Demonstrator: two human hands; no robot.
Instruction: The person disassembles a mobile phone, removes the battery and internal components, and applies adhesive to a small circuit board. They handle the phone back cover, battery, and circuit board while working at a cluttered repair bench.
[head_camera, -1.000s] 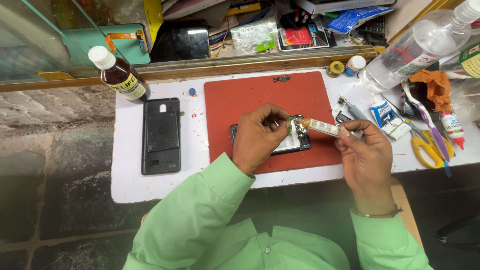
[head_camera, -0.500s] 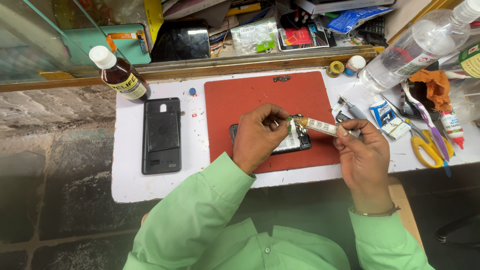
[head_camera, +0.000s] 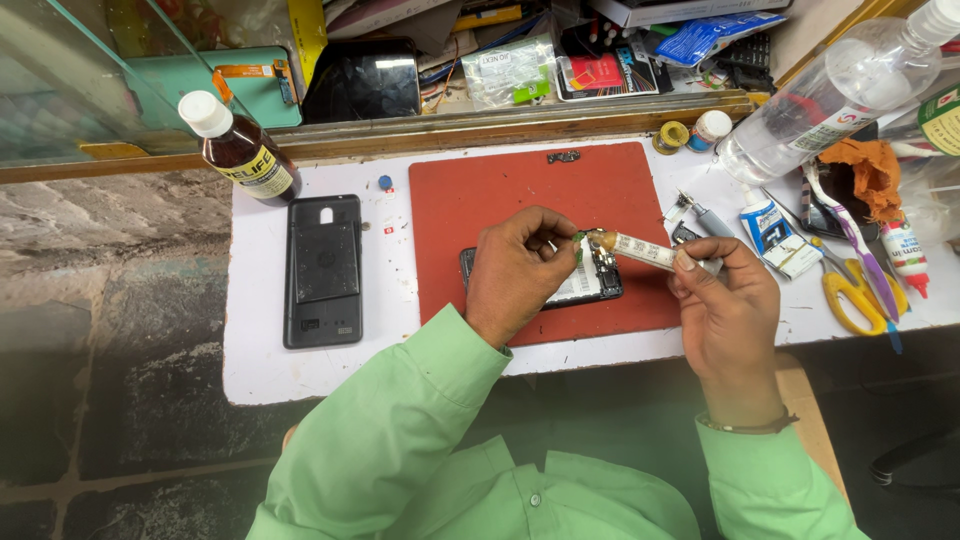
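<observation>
My left hand hovers over an opened phone lying on a red mat, its fingertips pinching a small green part at the nozzle of a glue tube. My right hand grips that white tube by its rear end and holds it almost level, tip pointing left toward the left fingers. The phone is mostly hidden under my left hand.
A black phone back cover lies on the white table left of the mat. A brown bottle stands at back left, a clear plastic bottle at back right. Yellow scissors, a toothbrush and small glue bottles lie right.
</observation>
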